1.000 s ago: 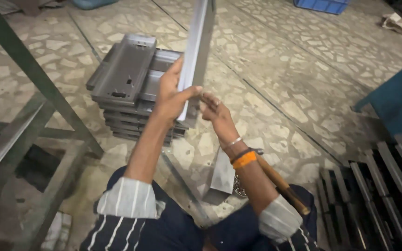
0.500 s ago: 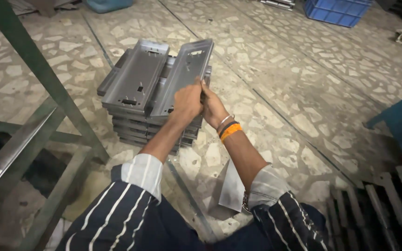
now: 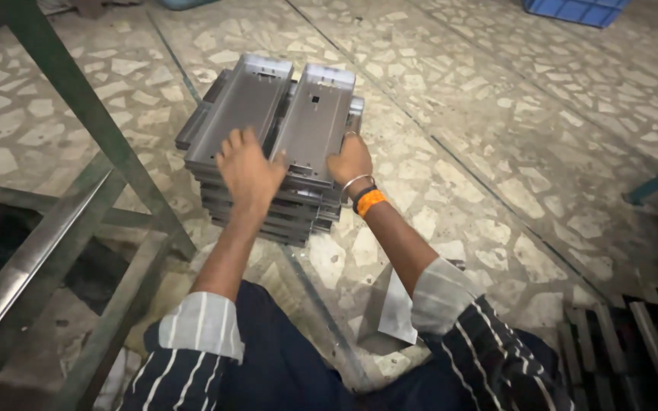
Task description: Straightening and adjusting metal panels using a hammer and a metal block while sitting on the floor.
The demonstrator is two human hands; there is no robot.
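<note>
At the far left a green metal frame (image 3: pixel 78 129) slants down across the view, its lower rails running over a dark gap in the floor. Just right of it, a stack of grey sheet-metal trays (image 3: pixel 268 198) sits on the floor, two long trays lying side by side on top. The left hand (image 3: pixel 249 171) rests flat on the near end of the left top tray (image 3: pixel 241 106), fingers spread apart and pointing away, pressing down rather than gripping. The right hand (image 3: pixel 352 161) holds the near right corner of the right top tray (image 3: pixel 315 118), fingers curled around its edge, the tray reaching away from the fingertips; a metal bangle and an orange band (image 3: pixel 371 201) circle that wrist. Below the right forearm a bent piece of sheet metal (image 3: pixel 394 312) lies on the ground. The floor (image 3: pixel 512 137) is pale broken-stone mosaic. A blue crate (image 3: pixel 576 11) stands at the top right, and dark metal parts (image 3: pixel 630 350) lie at the lower right
</note>
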